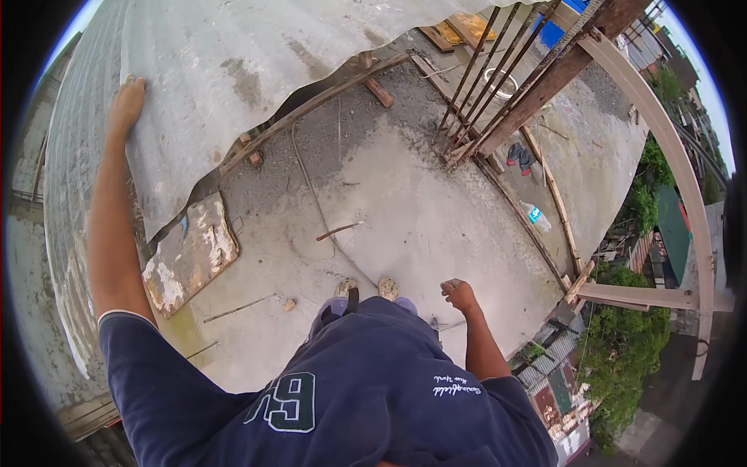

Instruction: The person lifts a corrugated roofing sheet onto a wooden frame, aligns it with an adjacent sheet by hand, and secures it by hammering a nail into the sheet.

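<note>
My left arm is stretched forward, and my left hand grips the edge of a large grey corrugated roofing sheet. The sheet leans over the far left, with dark wet patches on its surface. My right hand hangs beside my body over the concrete slab. Its fingers are curled in, and I see nothing in them. Below the sheet's lower edge lies a paint-stained board, partly covered by the sheet.
Steel rebars rise beside a wooden post at the far right. Wooden strips border the slab there, near a plastic bottle and dark footwear. A stick and thin cable lie ahead. Beyond the right edge is a drop to trees.
</note>
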The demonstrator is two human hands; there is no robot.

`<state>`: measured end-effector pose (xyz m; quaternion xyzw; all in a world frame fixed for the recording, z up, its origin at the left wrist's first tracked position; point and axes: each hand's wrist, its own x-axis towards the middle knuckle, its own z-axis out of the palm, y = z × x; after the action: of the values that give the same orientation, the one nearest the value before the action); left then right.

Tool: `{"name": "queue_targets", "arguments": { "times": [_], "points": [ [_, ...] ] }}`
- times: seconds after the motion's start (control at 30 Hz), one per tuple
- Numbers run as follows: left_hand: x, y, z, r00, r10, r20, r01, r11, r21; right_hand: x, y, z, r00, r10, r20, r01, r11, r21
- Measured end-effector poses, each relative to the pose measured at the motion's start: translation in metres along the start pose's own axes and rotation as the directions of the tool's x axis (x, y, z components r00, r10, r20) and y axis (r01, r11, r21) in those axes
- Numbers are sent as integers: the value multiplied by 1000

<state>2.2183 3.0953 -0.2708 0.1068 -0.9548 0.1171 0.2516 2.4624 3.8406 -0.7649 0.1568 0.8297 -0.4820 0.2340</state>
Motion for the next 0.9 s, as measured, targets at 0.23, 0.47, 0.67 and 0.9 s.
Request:
{"name": "queue_targets", "arguments": {
  "times": [0.23,0.47,0.67,0.9],
  "points": [
    [11,-23,15,991,-132,-14,125,962,-245,5,153,23,961,107,257,-36,964,-265],
    [3,-17,18,985,-170,26,168,924,-344,-29,166,21,819,500,282,-523,853,5],
    [5,-24,7,986,-164,11,159,936,-314,-27,151,17,904,399,154,-412,910,57],
    [-3,-29,1,989,-138,-52,129,982,-141,-9,95,-24,967,256,-15,-255,965,57]
  ]
}}
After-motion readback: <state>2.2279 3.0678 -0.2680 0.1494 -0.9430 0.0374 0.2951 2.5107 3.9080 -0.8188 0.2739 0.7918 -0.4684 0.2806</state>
